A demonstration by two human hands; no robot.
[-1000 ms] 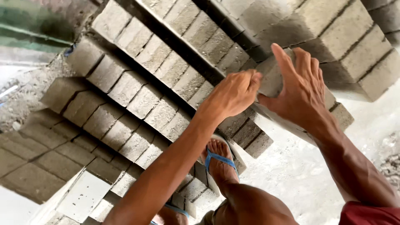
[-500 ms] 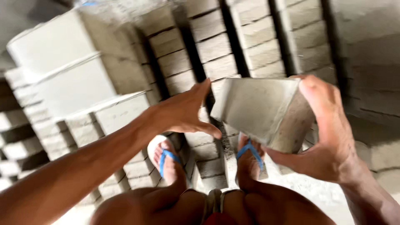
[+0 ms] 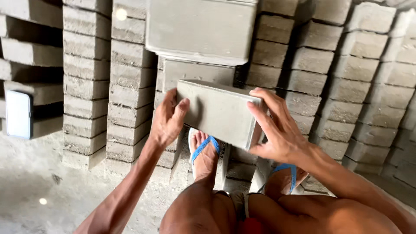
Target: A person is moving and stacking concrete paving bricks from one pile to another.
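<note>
I have the grey concrete block (image 3: 219, 113) clamped between both hands, lifted clear above my feet: my left hand (image 3: 168, 118) presses flat against its left end with the fingers spread upward, and my right hand (image 3: 277, 129) wraps the right end, fingers over the top edge and thumb along the lower corner. The block sits level, just in front of a short stack of blocks (image 3: 197, 47) whose top one is larger and smoother. As I judge it, the block is picked up and carried but not yet set down; placing it is what remains, though I cannot tell which stack it belongs to. Below, my feet in blue flip-flops (image 3: 203, 149) stand on low blocks. Rows of rough blocks (image 3: 130, 82) fill the far side, left and right, and a white phone (image 3: 18, 114) leans in a gap at the far left.
</note>
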